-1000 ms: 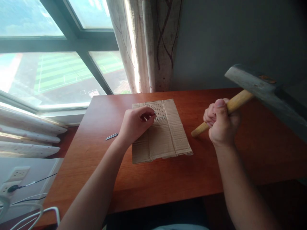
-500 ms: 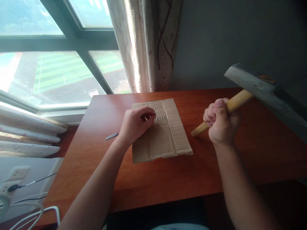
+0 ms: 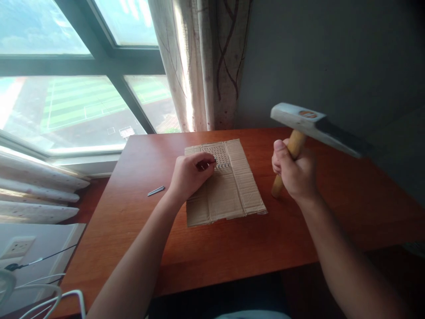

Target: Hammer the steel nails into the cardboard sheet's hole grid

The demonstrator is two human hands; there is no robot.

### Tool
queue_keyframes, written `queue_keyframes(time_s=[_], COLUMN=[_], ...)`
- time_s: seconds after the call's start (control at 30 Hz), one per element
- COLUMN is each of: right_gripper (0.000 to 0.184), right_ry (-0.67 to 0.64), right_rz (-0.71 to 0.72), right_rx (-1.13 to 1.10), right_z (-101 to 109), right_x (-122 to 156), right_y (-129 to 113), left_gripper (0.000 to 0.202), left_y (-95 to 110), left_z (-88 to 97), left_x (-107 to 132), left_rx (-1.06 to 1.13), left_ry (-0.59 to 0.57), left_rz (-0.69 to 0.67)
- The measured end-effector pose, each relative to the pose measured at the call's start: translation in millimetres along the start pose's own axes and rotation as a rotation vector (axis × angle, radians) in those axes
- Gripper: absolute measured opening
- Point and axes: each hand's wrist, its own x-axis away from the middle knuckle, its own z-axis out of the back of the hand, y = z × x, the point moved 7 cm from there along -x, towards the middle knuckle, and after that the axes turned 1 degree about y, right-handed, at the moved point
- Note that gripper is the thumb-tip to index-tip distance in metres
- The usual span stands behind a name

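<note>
My right hand is wrapped round the wooden handle of a hammer, its metal head raised above the table and its handle end pointing down. Over a flat piece of cardboard, my left hand is closed in a pinch. A small dark tip, seemingly a nail, shows at its fingertips, mostly hidden by them. Beneath those fingers lies a panel dotted with small holes, with a row of small shiny heads along its near edge. Several loose nails lie on the table, left of the cardboard.
The reddish-brown wooden table carries all of this. Behind it hang a patterned curtain and a grey wall. A window is at the left, with a wall socket and white cables at the lower left.
The hammer has swung left and turned, its head now closer to the cardboard and its handle more upright. My left hand keeps its pinch at the same spot on the panel.
</note>
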Motion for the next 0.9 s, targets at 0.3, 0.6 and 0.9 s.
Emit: queue_keyframes(time_s=[0.3,0.6,0.9], right_gripper=[0.053,0.057,0.055], right_ry=[-0.648,-0.736,-0.740], right_rz=[-0.071,-0.002,-0.058], right_rx=[0.403,0.480,0.594], right_z=[-38,-58,-54], right_x=[-6,-18,-13], right_y=[-8,-41,-41], left_gripper=[0.008,0.008,0.008], left_y=[5,5,2], left_z=[-0.6,-1.8,-4.8], left_x=[0,-1,0], left_rx=[0.004,0.009,-0.015], left_ry=[-0.005,-0.007,-0.034], left_rz=[-0.014,-0.029,-0.015])
